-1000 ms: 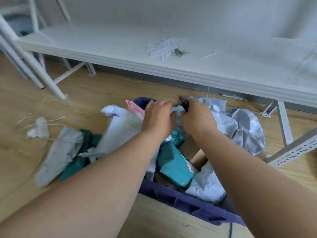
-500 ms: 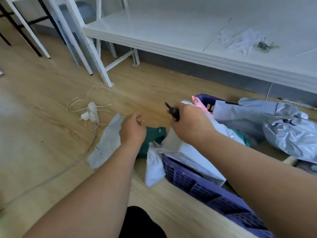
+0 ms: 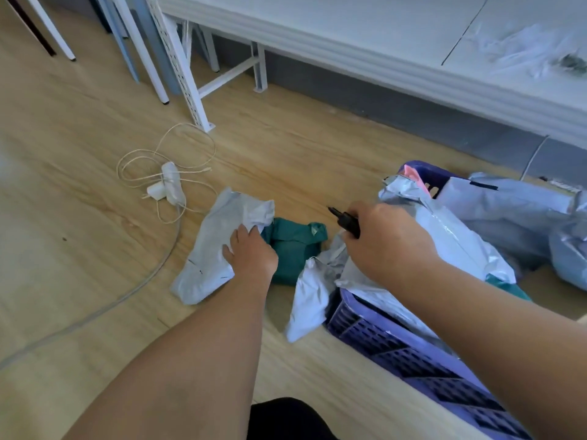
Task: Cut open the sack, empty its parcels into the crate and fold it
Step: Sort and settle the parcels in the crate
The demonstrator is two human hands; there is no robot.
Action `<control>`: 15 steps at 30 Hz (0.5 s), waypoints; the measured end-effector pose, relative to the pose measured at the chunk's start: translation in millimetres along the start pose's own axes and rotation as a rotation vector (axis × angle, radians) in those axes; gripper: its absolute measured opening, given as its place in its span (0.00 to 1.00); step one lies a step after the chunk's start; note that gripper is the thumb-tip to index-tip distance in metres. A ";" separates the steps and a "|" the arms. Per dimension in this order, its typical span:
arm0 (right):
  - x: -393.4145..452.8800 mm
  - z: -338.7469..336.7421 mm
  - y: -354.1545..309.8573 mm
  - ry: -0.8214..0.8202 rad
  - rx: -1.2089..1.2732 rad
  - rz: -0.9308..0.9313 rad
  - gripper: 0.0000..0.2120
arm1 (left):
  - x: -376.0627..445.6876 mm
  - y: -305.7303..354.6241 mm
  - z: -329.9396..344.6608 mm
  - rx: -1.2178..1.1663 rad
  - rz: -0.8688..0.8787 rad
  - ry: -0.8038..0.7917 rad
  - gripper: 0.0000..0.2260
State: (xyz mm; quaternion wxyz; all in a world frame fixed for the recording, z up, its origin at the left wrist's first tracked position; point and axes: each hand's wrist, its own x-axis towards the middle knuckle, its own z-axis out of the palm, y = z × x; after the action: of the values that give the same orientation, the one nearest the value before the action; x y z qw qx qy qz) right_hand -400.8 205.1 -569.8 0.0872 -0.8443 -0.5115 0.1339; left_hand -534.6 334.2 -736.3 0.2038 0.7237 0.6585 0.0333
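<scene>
No text, label, brand or number can be read anywhere.

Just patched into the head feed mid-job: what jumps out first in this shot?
The two bare forearms dominate: the left hand is down on a grey mailer bag lying on the wood floor beside a green parcel, while the right hand grips a black cutting tool. At lower right a purple crate overflows with grey parcels, and a white charger with tangled cable lies at left.

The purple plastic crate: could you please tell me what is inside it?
The purple plastic crate holds grey plastic mailer parcels, a pink one at the far corner. Anything beneath them is hidden.
</scene>
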 end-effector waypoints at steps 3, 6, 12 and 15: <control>-0.9 -0.7 1.2 0.014 0.037 0.004 0.02 | -4.0 30.9 -21.7 -0.211 0.041 0.219 0.23; -3.7 -4.9 6.0 0.080 0.119 0.002 0.04 | -12.3 67.4 -57.2 -0.377 0.238 0.442 0.22; -25.1 -36.4 43.0 0.516 0.555 0.185 0.05 | -67.3 143.7 -123.3 -0.445 0.790 0.639 0.23; -33.8 -58.7 83.4 0.673 0.731 0.363 0.09 | -95.3 183.1 -130.4 -0.271 1.036 0.576 0.24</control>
State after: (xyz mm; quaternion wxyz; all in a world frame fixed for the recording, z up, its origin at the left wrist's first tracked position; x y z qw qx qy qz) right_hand -327.1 136.0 -533.2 0.5105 -0.8302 -0.2208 0.0381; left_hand -416.3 265.7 -533.9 0.0652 0.8794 0.2393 0.4063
